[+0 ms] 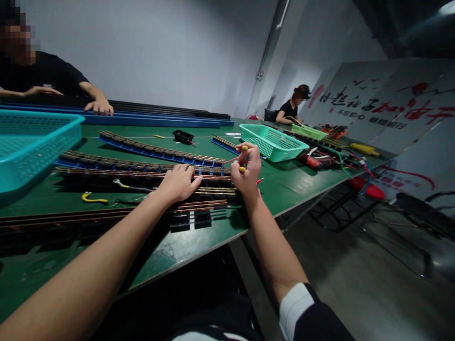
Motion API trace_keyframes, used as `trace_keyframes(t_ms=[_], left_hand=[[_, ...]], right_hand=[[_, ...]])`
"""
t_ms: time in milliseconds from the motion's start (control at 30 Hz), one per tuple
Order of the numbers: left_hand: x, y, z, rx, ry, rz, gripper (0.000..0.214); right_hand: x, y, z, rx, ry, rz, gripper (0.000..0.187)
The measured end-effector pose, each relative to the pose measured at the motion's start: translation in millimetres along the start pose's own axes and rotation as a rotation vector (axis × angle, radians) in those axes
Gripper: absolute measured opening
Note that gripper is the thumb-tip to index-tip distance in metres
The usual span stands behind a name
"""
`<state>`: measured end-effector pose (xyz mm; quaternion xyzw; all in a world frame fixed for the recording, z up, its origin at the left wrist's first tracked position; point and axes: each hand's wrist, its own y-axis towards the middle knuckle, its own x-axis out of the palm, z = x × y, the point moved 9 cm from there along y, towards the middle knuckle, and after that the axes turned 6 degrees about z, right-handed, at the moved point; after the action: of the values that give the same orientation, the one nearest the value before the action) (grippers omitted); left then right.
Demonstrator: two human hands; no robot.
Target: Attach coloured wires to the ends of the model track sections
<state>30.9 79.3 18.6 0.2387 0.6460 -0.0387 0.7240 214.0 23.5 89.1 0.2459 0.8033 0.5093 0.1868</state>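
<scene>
My left hand (179, 183) lies with its fingers extended on a long strip of copper-coloured rods (142, 174) set on dark blocks. At the right end of that strip, my right hand (248, 173) is closed around a tool with two yellow handle ends (242, 169); its working end is hidden by the hand. A short red wire (260, 181) shows beside this hand. Behind are two more rod strips on blue bases, one blue-based strip (159, 154) slanting across the table. Near my left forearm lie a black cable with a metal lug (131, 186) and a yellow hooked piece (93, 199).
A teal basket (39, 142) stands at left, a green basket (272, 142) at right, with red-handled tools (316, 161) beside it. A small black box (183, 137) sits farther back. Across the table a co-worker's hand (100, 106) rests by long blue rails (152, 118); another person sits farther off.
</scene>
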Motion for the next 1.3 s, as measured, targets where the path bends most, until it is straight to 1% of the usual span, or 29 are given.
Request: trace_keyframes(t_ms=[100,200,367,500,567,633,733,833,967,1033,1133,1300], left_hand=[[0.3,0.1,-0.7,-0.002,0.005,0.004,0.051],[0.2,0.7,-1.3,0.003,0.009,0.018,0.051],[1.4,1.8,-2.1,0.012,0.023,0.02,0.053],[1.3,1.8,-2.3,0.011,0.016,0.021,0.054],[1.0,1.7,-2.3,0.011,0.013,0.023,0.054],[1.1,1.7,-2.2,0.014,0.017,0.021,0.054],[1.5,1.8,-2.2,0.015,0.022,0.011,0.054],[1.4,1.9,-2.5,0.009,0.018,0.0,0.055],[0.3,1.5,-1.3,0.014,0.01,-0.01,0.057],[-0.1,1.2,-1.2,0.012,0.012,-0.011,0.057],[-0.1,1.2,-1.3,0.008,0.012,-0.009,0.056],[2.2,2.2,-2.0,0.008,0.02,-0.004,0.054]], right_hand=[[-14.0,-7.6,-8.5,-0.064,-0.093,0.055,0.024],[-20.2,-15.2,-14.9,-0.116,-0.142,0.072,0.023],[-23.6,-26.4,-25.0,-0.13,-0.169,0.069,0.02],[-31.0,-37.3,-33.6,-0.135,-0.127,0.077,0.02],[-35.5,-42.4,-31.8,-0.103,-0.082,0.078,0.018],[-40.0,-46.2,-25.2,-0.04,-0.027,0.091,0.014],[-45.3,-48.9,-14.8,0.04,0.059,0.137,0.009],[-52.5,-49.1,-8.1,0.089,0.131,0.246,0.01],[-62.6,-50.2,-3.2,0.149,0.135,0.39,0.014],[-65.3,-51.0,-3.2,0.164,0.163,0.424,0.015],[-66.6,-51.1,-3.4,0.172,0.212,0.439,0.014],[-70.2,-48.3,-1.9,0.104,0.323,0.499,0.016]])
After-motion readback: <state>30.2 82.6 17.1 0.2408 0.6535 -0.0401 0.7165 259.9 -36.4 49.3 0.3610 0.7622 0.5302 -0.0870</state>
